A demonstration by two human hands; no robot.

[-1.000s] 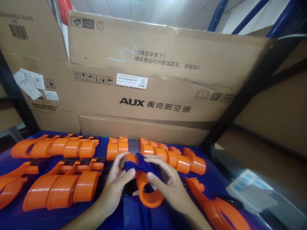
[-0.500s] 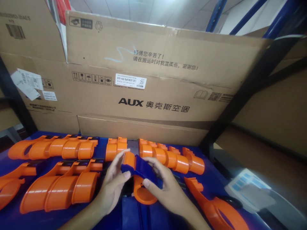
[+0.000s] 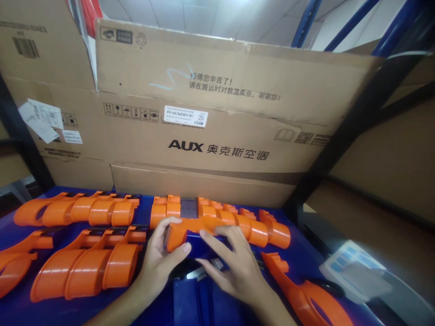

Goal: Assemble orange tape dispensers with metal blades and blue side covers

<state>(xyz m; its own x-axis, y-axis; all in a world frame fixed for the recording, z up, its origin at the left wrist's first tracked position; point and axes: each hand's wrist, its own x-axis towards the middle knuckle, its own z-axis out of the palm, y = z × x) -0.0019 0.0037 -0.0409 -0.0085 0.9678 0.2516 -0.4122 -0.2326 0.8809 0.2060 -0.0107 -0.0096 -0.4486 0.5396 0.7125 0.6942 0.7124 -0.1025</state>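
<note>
bright even overhead light, glossy glare on plastic, soft blur throughout, edges stretched and smeared.

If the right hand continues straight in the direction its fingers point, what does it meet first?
Probably the orange part that the left hand holds: the right hand has fingers pointing up-left toward it, already touching or nearly so.

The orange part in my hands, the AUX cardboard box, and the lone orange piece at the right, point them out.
orange part (image 3: 175,233), head view, its left end.
AUX cardboard box (image 3: 238,113), head view, front panel.
lone orange piece (image 3: 306,296), head view, its middle.
</note>
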